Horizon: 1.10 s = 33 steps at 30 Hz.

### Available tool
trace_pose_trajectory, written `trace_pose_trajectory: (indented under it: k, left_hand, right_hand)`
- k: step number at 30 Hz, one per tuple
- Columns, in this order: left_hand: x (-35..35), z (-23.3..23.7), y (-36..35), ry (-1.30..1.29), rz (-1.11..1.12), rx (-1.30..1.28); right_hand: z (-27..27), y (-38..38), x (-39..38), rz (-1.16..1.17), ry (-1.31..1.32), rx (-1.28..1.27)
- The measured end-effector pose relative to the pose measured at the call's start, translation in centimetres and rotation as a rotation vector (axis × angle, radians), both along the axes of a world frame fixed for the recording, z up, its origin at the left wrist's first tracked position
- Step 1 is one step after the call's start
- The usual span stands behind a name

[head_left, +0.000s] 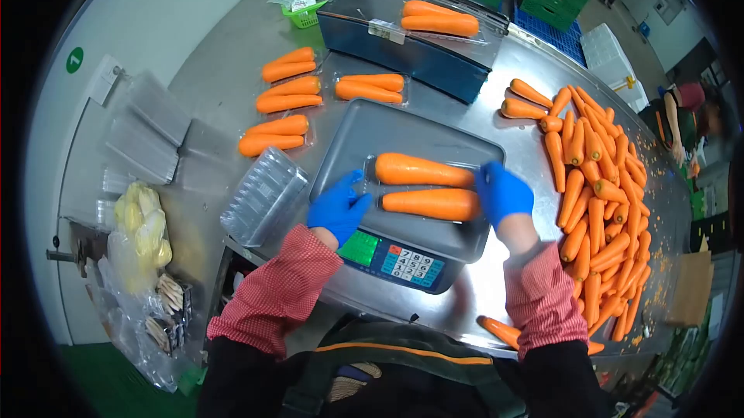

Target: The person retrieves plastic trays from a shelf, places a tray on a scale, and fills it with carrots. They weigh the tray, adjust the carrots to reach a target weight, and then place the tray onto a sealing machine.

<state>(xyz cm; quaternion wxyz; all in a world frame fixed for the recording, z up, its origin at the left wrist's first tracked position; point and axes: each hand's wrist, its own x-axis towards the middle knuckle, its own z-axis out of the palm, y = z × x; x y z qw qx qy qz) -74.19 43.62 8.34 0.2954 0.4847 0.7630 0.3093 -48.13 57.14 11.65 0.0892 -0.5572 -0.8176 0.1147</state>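
Two large carrots [425, 171] lie side by side in a clear plastic tray [372, 186] over the grey pan of a digital scale [341, 127]. My left hand [338, 209], in a blue glove, has its curled fingers at the tray's left edge. At the opposite end, my right hand [505, 195], also gloved in blue, closes around the tray's right side by the carrot ends. Some of its fingertips are hidden. Below the pan, the scale's green display [359, 248] is lit beside its keypad [413, 265].
A big heap of loose carrots [597, 209] covers the table's right side. Packed carrots [288, 95] lie behind the scale, with another pack on a dark wrapping machine [403, 46]. Stacked clear trays [264, 197] stand at left. Another person [674, 123] works at far right.
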Motion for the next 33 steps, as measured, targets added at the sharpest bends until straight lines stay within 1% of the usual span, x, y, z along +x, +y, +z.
trace_pose_trajectory:
  k: [1, 3, 4, 7, 8, 11, 14, 15, 17, 18, 19, 21, 22, 25, 26, 27, 29, 32, 33]
  left_hand:
    - [0.0, 0.3, 0.5, 0.068, -0.032, -0.082]
    - [-0.4, -0.6, 1.5, 0.140, -0.062, -0.157]
    - [-0.7, -1.0, 2.0, 0.176, -0.073, -0.194]
    - [-1.5, -1.2, 2.4, 0.158, -0.060, -0.181]
    - [-1.9, -1.8, 2.3, 0.184, -0.083, -0.103]
    - [-3.7, -1.6, 3.0, 0.211, -0.097, -0.104]
    - [-7.4, -2.2, 4.4, 0.003, -0.040, 0.012]
    - [-8.7, -2.2, 4.9, -0.002, -0.042, 0.036]
    - [-11.5, -2.0, 6.1, -0.015, -0.051, 0.080]
    - [-12.4, -1.6, 6.6, -0.092, 0.005, 0.052]
    - [-13.1, -1.4, 6.6, -0.099, 0.038, -0.012]
    - [-13.7, -0.8, 6.7, -0.127, 0.092, -0.144]
    - [-13.8, -0.9, 6.8, -0.112, 0.067, -0.111]
    - [-13.8, -1.6, 6.4, -0.083, 0.035, -0.041]
    - [-13.7, -1.9, 6.3, -0.078, 0.038, -0.037]
    - [-13.6, -2.1, 6.3, -0.068, 0.039, -0.033]
    - [-13.6, -2.5, 6.3, -0.084, 0.028, -0.027]
    - [-13.5, -2.5, 6.4, -0.160, 0.039, 0.013]
    - [-13.5, -2.4, 6.3, -0.193, 0.051, 0.031]
  right_hand:
    - [-0.9, -0.8, 0.5, 0.027, -0.091, -0.031]
    - [-1.9, -2.0, 0.8, 0.029, 0.020, 0.055]
    - [-2.1, -2.0, 0.6, 0.020, -0.037, 0.022]
    - [-0.7, -2.0, -0.5, -0.177, 0.150, -0.473]
    - [0.3, -2.2, -0.8, -0.234, 0.288, -0.596]
    - [0.0, -2.1, -2.1, -0.404, 0.638, -0.780]
    - [-0.8, -0.3, -3.7, -0.322, 0.853, -0.839]
    - [-0.3, 0.4, -4.5, -0.286, 0.917, -0.850]
    - [1.7, 2.1, -8.0, -0.206, 0.896, -0.848]
    - [1.7, 2.8, -9.7, -0.190, 0.843, -0.835]
    - [1.5, 3.0, -10.8, -0.184, 0.790, -0.823]
    - [0.9, 3.0, -11.3, -0.160, 0.629, -0.729]
    - [0.5, 3.1, -11.5, -0.147, 0.545, -0.679]
    - [-2.1, 2.2, -9.6, -0.168, 0.506, -0.407]
    - [-2.1, 1.9, -9.0, -0.254, 0.499, -0.359]
    - [-1.8, 1.9, -8.6, -0.283, 0.441, -0.308]
    - [-0.9, 1.6, -8.5, -0.333, 0.369, -0.477]
    - [-1.2, 1.6, -8.5, -0.408, 0.733, -0.919]
    - [-1.9, 1.6, -8.6, -0.382, 0.787, -0.878]
